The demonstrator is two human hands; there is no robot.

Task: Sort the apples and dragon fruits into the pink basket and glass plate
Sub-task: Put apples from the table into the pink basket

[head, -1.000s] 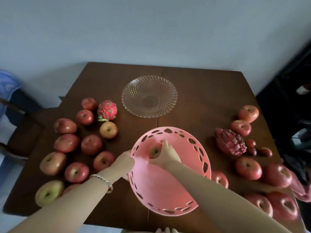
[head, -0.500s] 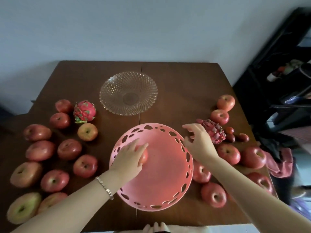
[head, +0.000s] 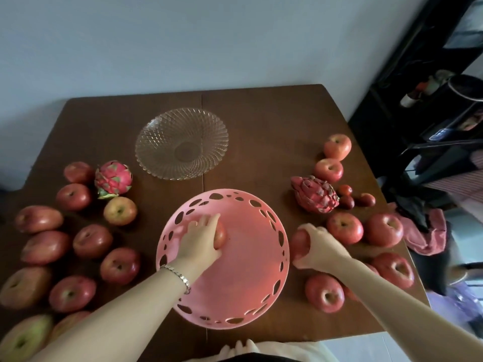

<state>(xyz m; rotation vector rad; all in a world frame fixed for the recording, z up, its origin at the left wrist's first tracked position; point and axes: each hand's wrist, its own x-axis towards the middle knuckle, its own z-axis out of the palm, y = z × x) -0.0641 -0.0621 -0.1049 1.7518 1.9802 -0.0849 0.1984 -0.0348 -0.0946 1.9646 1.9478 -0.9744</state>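
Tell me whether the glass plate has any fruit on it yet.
Empty. The glass plate shows only its cut pattern; the left dragon fruit and the right dragon fruit lie on the table.

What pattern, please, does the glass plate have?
The glass plate has swirled ribs radiating from its centre and a scalloped rim; head view.

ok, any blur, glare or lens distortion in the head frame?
Head view: dim, flat light, the wooden table reads dark; wide-angle bows its edges and stretches the lower-left apple, which is soft; glass plate shows faint glints, no hard glare.
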